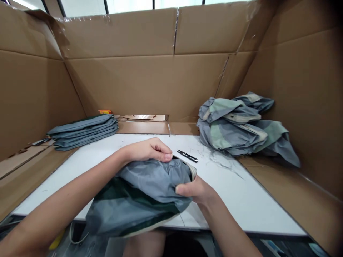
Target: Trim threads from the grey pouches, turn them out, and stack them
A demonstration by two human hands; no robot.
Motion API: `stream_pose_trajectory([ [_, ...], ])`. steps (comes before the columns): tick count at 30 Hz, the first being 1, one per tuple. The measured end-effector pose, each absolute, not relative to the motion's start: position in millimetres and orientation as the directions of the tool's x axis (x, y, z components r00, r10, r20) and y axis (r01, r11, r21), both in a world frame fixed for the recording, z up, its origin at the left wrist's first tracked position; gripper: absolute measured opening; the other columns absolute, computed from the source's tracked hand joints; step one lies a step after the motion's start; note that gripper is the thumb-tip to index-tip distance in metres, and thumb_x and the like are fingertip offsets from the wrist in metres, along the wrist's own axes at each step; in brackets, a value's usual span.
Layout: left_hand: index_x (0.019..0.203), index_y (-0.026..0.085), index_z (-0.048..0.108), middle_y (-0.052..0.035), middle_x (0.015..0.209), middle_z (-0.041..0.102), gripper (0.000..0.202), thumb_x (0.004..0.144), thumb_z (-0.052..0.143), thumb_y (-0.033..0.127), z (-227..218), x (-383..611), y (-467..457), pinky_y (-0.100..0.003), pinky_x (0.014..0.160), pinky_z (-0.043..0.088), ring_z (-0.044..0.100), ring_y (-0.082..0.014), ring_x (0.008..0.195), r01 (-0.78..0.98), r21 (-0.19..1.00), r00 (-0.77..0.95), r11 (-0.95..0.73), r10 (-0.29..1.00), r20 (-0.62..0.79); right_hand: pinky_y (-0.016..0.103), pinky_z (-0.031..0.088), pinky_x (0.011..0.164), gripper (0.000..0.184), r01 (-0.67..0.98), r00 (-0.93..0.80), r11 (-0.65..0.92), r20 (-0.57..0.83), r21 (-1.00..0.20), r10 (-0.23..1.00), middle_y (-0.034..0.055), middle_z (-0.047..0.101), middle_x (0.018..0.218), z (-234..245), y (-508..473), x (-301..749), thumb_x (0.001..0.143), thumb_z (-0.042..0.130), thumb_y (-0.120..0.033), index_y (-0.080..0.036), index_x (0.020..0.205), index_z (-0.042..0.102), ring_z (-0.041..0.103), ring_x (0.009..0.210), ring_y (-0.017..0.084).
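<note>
The left hand and right hand grip a bunched grey-green garment (thread snips lie nearer the right).

Bright even daylight from windows; soft shadows; sharp focus; edges bowed.

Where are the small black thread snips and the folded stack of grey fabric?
Small black thread snips [187, 155]: head view, middle.
Folded grey fabric stack [83, 125]: head view, top layer.
</note>
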State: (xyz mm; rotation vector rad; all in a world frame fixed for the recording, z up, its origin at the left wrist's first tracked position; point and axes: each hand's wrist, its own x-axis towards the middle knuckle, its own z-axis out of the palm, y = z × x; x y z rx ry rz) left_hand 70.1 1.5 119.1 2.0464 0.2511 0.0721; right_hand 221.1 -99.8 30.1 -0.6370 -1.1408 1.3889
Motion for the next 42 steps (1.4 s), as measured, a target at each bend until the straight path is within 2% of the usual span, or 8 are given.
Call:
stream_pose_trajectory([
  [3, 0.054, 0.016, 0.033, 0.0044, 0.056, 0.022, 0.045, 0.079, 0.052, 0.049, 116, 68, -5, -0.024, 0.05, 0.019, 0.02, -0.0072, 0.053, 0.157, 0.901, 0.967, -0.404, 0.249, -0.057, 0.041, 0.043, 0.092, 0.061, -0.411, -0.187, 0.187, 0.283, -0.893, 0.941, 0.0078, 0.067, 0.098, 29, -103, 224, 0.048, 0.083, -0.031, -0.02, 0.106, 0.065, 0.059, 0.101, 0.027],
  [11, 0.06, 0.017, 0.035, 0.0039, 0.06, 0.029, 0.042, 0.084, 0.044, 0.05, 113, 60, 3, -0.021, 0.051, 0.025, 0.027, -0.0078, 0.056, 0.214, 0.866, 0.9, -0.452, 0.435, 0.005, 0.027, 0.049, 0.075, 0.029, -0.519, -0.037, 0.01, 0.035, -0.855, 0.999, 0.0041, 0.07, 0.092, 33, -94, 212, 0.07, 0.072, -0.034, -0.02, 0.095, 0.069, 0.065, 0.079, 0.017],
  [16, 0.061, 0.017, 0.046, 0.0015, 0.059, 0.044, 0.043, 0.088, 0.034, 0.048, 109, 58, -3, -0.023, 0.054, 0.031, 0.038, -0.011, 0.057, 0.401, 0.625, 0.816, -0.67, 0.572, 0.09, 0.031, 0.049, 0.078, 0.027, -0.626, -0.198, -0.199, -0.093, -0.754, 0.976, 0.0048, 0.071, 0.082, 26, -93, 214, 0.071, 0.072, -0.028, -0.018, 0.096, 0.068, 0.066, 0.071, 0.017],
  [20, 0.095, 0.021, 0.054, -0.0043, 0.094, 0.058, 0.033, 0.086, 0.041, 0.05, 97, 44, -28, -0.026, 0.064, 0.035, 0.052, -0.0194, 0.081, 0.609, 0.336, 0.607, -0.719, 0.695, 0.386, 0.033, 0.049, 0.081, 0.023, -0.682, -0.224, -0.255, -0.137, -0.685, 0.965, 0.0058, 0.071, 0.076, 21, -96, 220, 0.071, 0.071, -0.025, -0.014, 0.092, 0.069, 0.067, 0.074, 0.019],
  [25, 0.096, 0.024, 0.051, -0.0019, 0.094, 0.059, 0.026, 0.086, 0.043, 0.047, 80, 28, -40, -0.026, 0.068, 0.039, 0.054, -0.0169, 0.081, 0.588, 0.359, 0.653, -0.725, 0.688, 0.318, 0.027, 0.053, 0.071, 0.023, -0.716, -0.248, -0.257, -0.109, -0.649, 0.963, 0.0072, 0.071, 0.077, 14, -101, 215, 0.065, 0.076, -0.024, -0.013, 0.084, 0.071, 0.067, 0.069, 0.017],
  [28, 0.095, 0.024, 0.052, -0.0016, 0.09, 0.06, 0.023, 0.09, 0.038, 0.041, 71, 25, -38, -0.024, 0.067, 0.039, 0.056, -0.0148, 0.077, 0.529, 0.341, 0.682, -0.777, 0.628, 0.374, 0.024, 0.053, 0.07, 0.023, -0.756, -0.219, -0.211, -0.065, -0.62, 0.974, 0.0039, 0.072, 0.076, 10, -106, 208, 0.061, 0.079, -0.026, -0.017, 0.081, 0.072, 0.067, 0.069, 0.016],
  [35, 0.08, 0.019, 0.057, -0.0005, 0.06, 0.058, 0.029, 0.091, 0.031, 0.015, 55, 10, -21, -0.022, 0.053, 0.034, 0.052, -0.0105, 0.054, 0.322, -0.058, 0.747, -0.945, 0.216, 0.628, 0.037, 0.048, 0.089, 0.033, -0.686, -0.442, -0.387, -0.069, -0.616, 0.894, 0.0044, 0.07, 0.066, -2, -119, 201, 0.051, 0.081, -0.042, -0.016, 0.068, 0.069, 0.068, 0.076, 0.021],
  [42, 0.069, 0.018, 0.051, 0.0023, 0.049, 0.048, 0.023, 0.09, 0.041, 0.022, 50, -4, 1, -0.023, 0.047, 0.028, 0.043, -0.0093, 0.044, 0.268, -0.227, 0.61, -0.936, -0.017, 0.792, 0.043, 0.041, 0.096, 0.044, -0.723, -0.438, -0.417, -0.101, -0.551, 0.893, 0.0054, 0.072, 0.079, -8, -111, 192, 0.048, 0.077, -0.053, -0.018, 0.074, 0.07, 0.064, 0.096, 0.026],
])
